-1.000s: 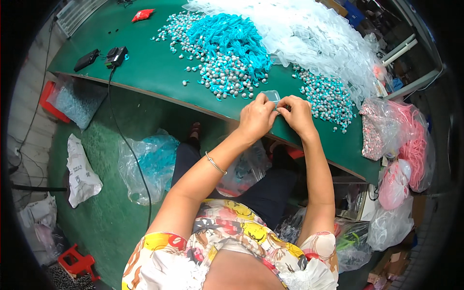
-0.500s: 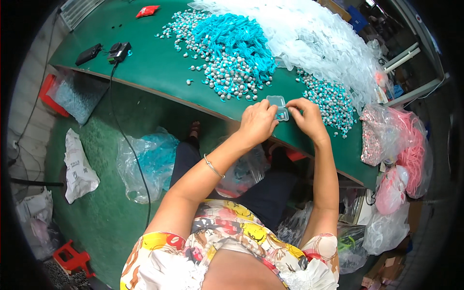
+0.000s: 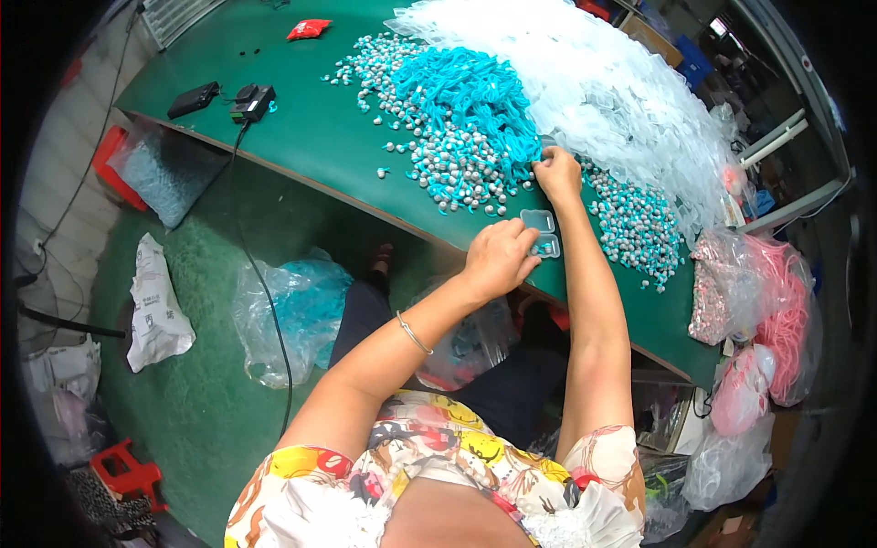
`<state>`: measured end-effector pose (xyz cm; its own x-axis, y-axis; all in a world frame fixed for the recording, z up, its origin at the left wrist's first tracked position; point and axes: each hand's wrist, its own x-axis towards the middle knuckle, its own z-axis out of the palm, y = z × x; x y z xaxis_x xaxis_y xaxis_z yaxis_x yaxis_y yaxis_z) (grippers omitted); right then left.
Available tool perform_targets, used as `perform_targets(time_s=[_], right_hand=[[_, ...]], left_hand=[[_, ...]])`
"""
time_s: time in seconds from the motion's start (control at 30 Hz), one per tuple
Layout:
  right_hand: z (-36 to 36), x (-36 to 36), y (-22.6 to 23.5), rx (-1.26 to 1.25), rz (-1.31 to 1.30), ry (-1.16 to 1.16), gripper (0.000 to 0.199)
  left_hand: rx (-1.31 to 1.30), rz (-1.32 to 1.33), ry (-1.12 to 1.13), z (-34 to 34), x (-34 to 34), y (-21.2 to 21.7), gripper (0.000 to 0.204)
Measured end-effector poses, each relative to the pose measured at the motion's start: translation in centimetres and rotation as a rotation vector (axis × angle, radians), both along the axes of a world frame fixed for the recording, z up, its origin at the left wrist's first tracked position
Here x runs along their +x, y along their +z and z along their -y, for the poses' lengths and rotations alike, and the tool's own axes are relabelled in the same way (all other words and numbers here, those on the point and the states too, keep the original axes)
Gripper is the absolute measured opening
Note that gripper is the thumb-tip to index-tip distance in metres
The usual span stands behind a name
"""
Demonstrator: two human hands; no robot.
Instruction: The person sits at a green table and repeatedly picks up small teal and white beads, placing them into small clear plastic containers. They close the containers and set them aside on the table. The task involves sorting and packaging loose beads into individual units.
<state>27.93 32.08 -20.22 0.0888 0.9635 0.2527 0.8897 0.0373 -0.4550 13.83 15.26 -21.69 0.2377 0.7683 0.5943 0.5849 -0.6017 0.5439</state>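
Note:
My left hand (image 3: 501, 258) grips a small clear plastic case (image 3: 537, 220) by its left side, near the table's front edge. The case lies with its lid flipped back, and small teal-and-grey pieces sit in its lower half. Farther out, my right hand (image 3: 557, 175) is closed at the right edge of a heap of teal cords (image 3: 475, 91); what its fingers pinch is hidden. Small round grey pieces with teal tips (image 3: 461, 169) are heaped in front of the cords. More such pieces (image 3: 635, 228) lie right of my right forearm.
Clear plastic cases (image 3: 594, 82) form a big pile at the back of the green table (image 3: 301, 146). A red packet (image 3: 309, 29) and black devices (image 3: 251, 102) lie at left. Bags of pink cords (image 3: 767, 292) hang at right. A clear bag (image 3: 288, 315) stands on the floor.
My right hand has left the case and reached forward to the teal cord heap. My left hand remains at the case. The whole view has shifted slightly.

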Motion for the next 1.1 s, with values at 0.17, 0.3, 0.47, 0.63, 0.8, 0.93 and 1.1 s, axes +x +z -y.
perform_targets(time_s=[0.17,0.3,0.47,0.63,0.8,0.93,1.1], right_hand=[[0.8,2.1,-0.4,0.01,-0.159,0.02,0.034],[4.8,6.0,-0.3,0.047,-0.215,0.119,0.025],[10.9,7.6,0.7,0.167,0.106,0.317,0.013],[10.6,8.8,1.0,0.202,-0.083,0.126,0.012],[9.9,7.4,1.2,0.061,0.234,0.046,0.018],[10.6,6.2,1.8,0.101,0.289,0.174,0.012],[11.9,5.8,0.9,0.224,0.139,0.308,0.013]], left_hand=[[0.0,0.008,-0.004,0.0,-0.1,-0.1,0.037],[0.005,0.026,-0.009,0.1,0.2,0.0,0.037],[0.014,0.026,0.013,0.1,-0.1,-0.2,0.036],[-0.002,0.012,-0.022,0.0,-0.1,0.0,0.037],[0.009,0.019,-0.023,-0.1,-0.2,-0.1,0.037],[0.02,0.024,-0.029,-0.1,-0.1,-0.1,0.037],[0.028,0.036,-0.025,0.1,-0.2,-0.2,0.037]])
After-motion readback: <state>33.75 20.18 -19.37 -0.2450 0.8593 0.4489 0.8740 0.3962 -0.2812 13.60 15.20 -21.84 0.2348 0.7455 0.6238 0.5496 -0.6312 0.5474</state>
